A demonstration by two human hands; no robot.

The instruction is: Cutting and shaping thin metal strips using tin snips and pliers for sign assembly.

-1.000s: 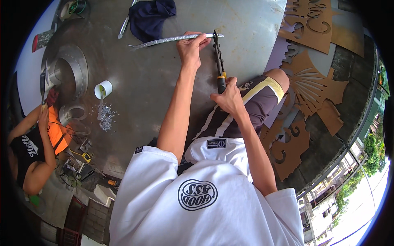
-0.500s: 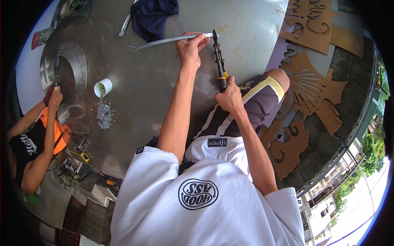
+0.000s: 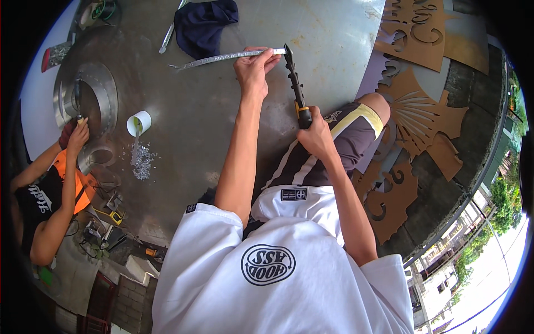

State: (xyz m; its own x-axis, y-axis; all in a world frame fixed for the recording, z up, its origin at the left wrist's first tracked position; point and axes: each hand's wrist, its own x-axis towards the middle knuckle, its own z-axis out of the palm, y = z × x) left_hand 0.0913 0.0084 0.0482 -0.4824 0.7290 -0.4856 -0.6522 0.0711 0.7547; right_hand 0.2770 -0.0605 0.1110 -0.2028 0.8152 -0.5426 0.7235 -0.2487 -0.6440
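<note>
My left hand (image 3: 253, 73) is closed, pinching a long silvery metal bar (image 3: 222, 57) with raised lettering near its right end. The bar's other end reaches out to the left above the metal table. My right hand (image 3: 318, 133) is wrapped around the yellow-and-black handles of long dark pliers (image 3: 295, 80). Their jaws point away from me, and the tip meets the right end of the bar. Whether the jaws are fully closed on the bar is too small to tell.
A white cup (image 3: 139, 123) lies near a heap of small silvery bits (image 3: 142, 161). Beyond the bar is dark blue cloth (image 3: 201, 26), beside another thin metal bar (image 3: 168, 36). Cut-out brown panels (image 3: 417, 111) lie right. At left, a co-worker's hands (image 3: 75, 133) hold a tool over metal rings.
The bar and pliers have shifted slightly left. The bar's end, which showed past the jaws before, no longer shows beyond them. Both hands keep their holds.
</note>
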